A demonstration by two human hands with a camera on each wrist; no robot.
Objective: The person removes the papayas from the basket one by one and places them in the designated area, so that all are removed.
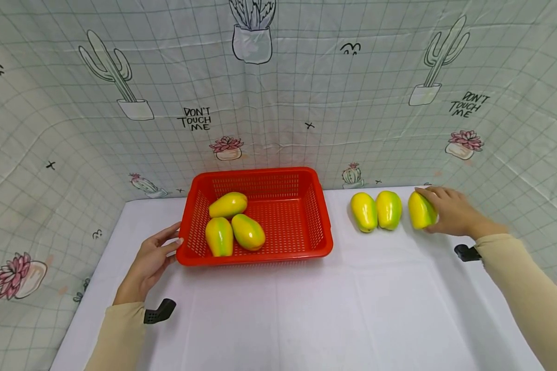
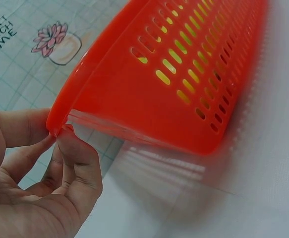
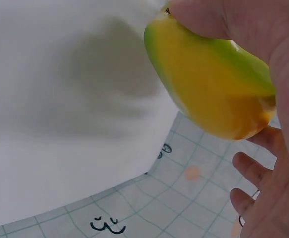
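A red plastic basket (image 1: pixel 283 256) with perforated walls holds a group of yellow-green mangoes, among them one mango (image 1: pixel 228 205) at the back. My left hand (image 1: pixel 152 263) pinches the basket's left rim; thumb and finger meet on that rim in the left wrist view, close to the basket corner (image 2: pixel 149 116). Over at the right, my right hand (image 1: pixel 457 210) grips another mango (image 1: pixel 421 210) between thumb and fingers. The right wrist view shows this mango (image 3: pixel 208 84) above the white surface, its shadow apart from it. Some of the right hand's fingertips are hidden behind the fruit in the head view.
Two more mangoes, a left one (image 1: pixel 364 212) and a right one (image 1: pixel 389 210), lie side by side between the basket and my right hand. White cloth covers the table (image 1: pixel 278 314). A grid-patterned curtain (image 1: pixel 278 103) with cactus drawings rises behind and at both sides.
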